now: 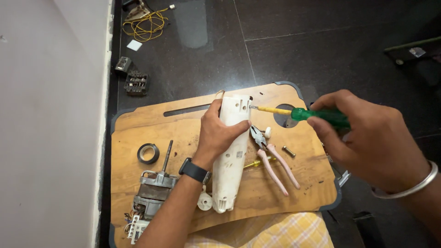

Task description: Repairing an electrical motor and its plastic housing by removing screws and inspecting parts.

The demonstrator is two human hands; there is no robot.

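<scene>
Wooden lap table [138,124]: left hand [219,133] grips white housing [232,156]; right hand [367,133] holds green screwdriver [317,115], tip seemingly touching housing.

Left hand [219,133] curled in a grasp, wrist straight; right hand [363,133] closed in a grip, fingers wrapped

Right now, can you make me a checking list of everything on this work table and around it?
Surface: wooden lap tray with grey rim, on dark floor tiles.
Job's things: long white plastic housing; screwdriver with green handle, tip at the housing's side.
Clutter: black tape roll, electric motor, pink-handled pliers, loose bolt, white knob.
Grippers: left hand grips the housing; right hand holds the screwdriver.
Cables: yellow wire coil on the floor; small wires at the motor's base.
Surroundings: pale wall at left, small electrical parts on the floor.
</scene>
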